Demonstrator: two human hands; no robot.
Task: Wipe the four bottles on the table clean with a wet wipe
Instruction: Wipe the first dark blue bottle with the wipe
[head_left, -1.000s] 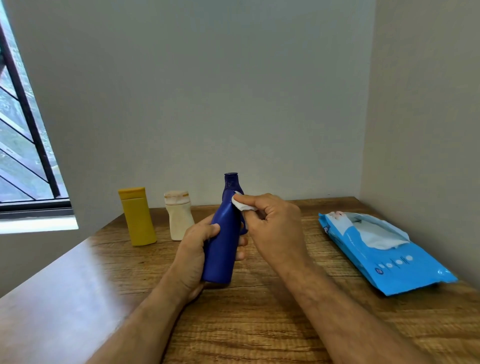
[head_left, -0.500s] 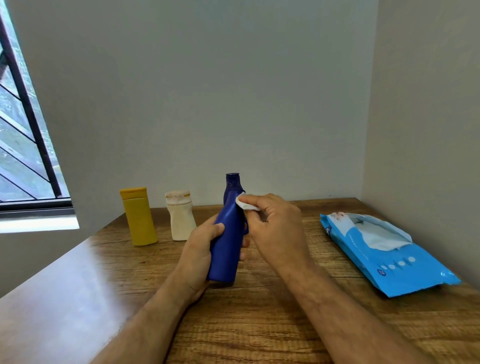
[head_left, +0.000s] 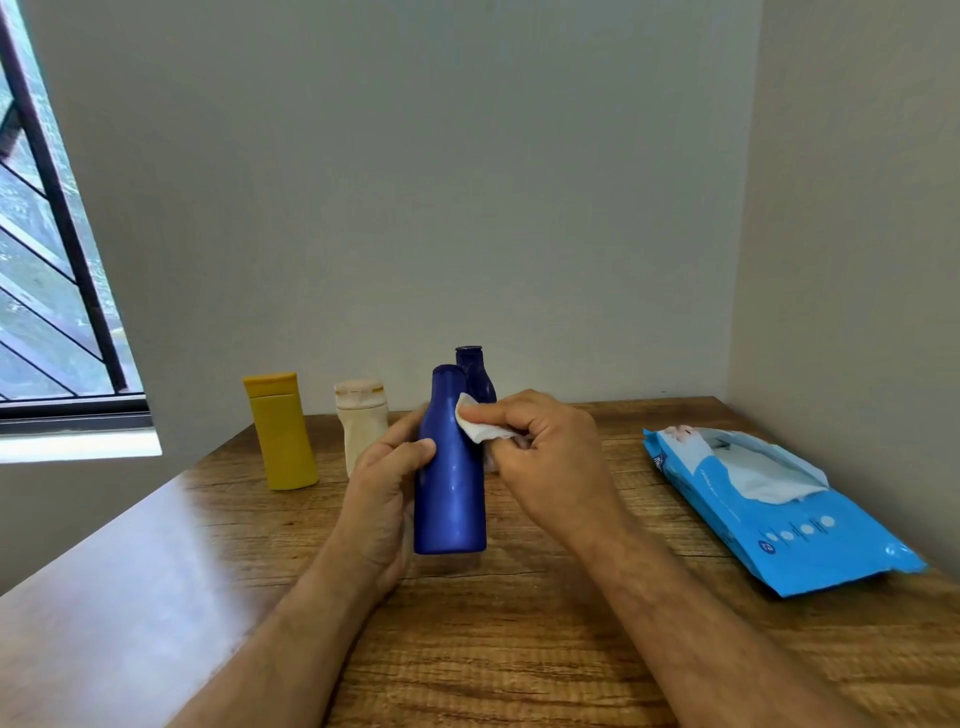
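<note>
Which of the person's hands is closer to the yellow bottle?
Left. The left hand, gripping the blue bottle, sits just right of the yellow bottle. The right hand, holding the wipe, is beyond the blue bottle.

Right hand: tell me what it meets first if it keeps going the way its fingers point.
The right hand points left, its wipe already on the blue bottle in the left hand's grip. So that bottle comes first; the second blue bottle seems farther back.
</note>
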